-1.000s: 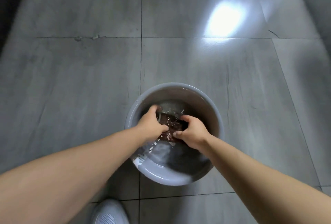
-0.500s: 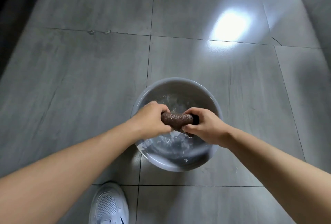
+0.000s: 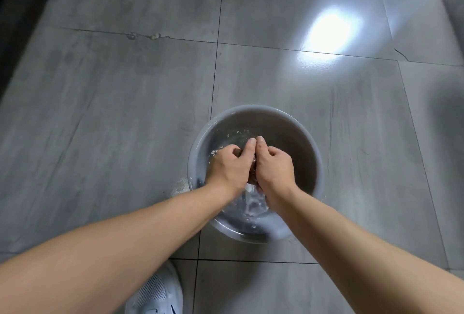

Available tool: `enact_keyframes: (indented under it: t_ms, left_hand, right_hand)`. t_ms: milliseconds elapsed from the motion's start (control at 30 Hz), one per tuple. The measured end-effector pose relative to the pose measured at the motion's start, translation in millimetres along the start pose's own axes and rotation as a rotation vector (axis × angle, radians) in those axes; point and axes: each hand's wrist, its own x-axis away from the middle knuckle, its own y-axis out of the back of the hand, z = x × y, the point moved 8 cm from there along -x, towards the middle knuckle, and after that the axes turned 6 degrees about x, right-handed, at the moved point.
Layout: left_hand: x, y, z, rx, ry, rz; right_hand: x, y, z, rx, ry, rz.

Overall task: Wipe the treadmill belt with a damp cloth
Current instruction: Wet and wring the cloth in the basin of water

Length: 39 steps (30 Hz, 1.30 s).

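Note:
A grey plastic basin (image 3: pixel 305 135) with water stands on the tiled floor. Over it, my left hand (image 3: pixel 229 168) and my right hand (image 3: pixel 275 168) are pressed side by side, both gripping a wet brown cloth (image 3: pixel 253 171). Only a narrow strip of the cloth shows between the hands; the rest is hidden inside the fists. Water runs down from the cloth into the basin below the wrists. The treadmill is not in view.
Grey floor tiles (image 3: pixel 113 112) surround the basin, with a bright light reflection (image 3: pixel 329 29) at the upper right. My white shoe (image 3: pixel 158 293) stands just below the basin. A dark edge (image 3: pixel 15 7) runs along the far left. A small wet patch lies left of the basin.
The hands lifted the cloth out of the water, held it as a roll between them, then closed together around it. Water now streams from it into the basin.

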Motion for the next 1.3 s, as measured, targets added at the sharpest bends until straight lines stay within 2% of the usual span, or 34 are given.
enact_keyframes:
  t_ms: [333, 400, 533, 633, 800, 933, 1067, 1300]
  left_hand:
    - [-11.0, -14.3, 4.6, -0.107, -0.049, 0.047]
    - [-13.9, -10.8, 3.2, -0.095, -0.035, 0.057]
    - [-11.1, 0.5, 1.5, 0.162, 0.037, 0.034]
    - [4.1, -6.6, 6.3, 0.370, 0.028, 0.061]
    - [14.9, 1.8, 5.3, 0.207, -0.059, -0.023]
    - [25.2, 2.0, 4.7, 0.097, -0.056, -0.040]
    - [26.2, 4.8, 5.4, 0.090, -0.052, -0.023]
    - [22.2, 6.6, 1.5, 0.170, -0.093, -0.030]
  right_hand:
    - [-14.8, -2.9, -3.4, 0.147, 0.035, -0.005]
    - [-12.3, -1.5, 1.5, 0.099, 0.062, 0.019]
    - [-4.5, 2.7, 12.2, -0.099, 0.175, 0.130]
    - [5.1, 11.4, 18.3, -0.116, 0.287, 0.041]
    - [23.8, 12.4, 13.2, -0.138, 0.276, -0.076]
    - [31.8, 8.7, 12.0, 0.029, 0.252, -0.082]
    - [29.6, 5.6, 16.3, 0.124, 0.267, -0.035]
    - [26.1, 3.7, 27.8, 0.195, 0.332, -0.047]
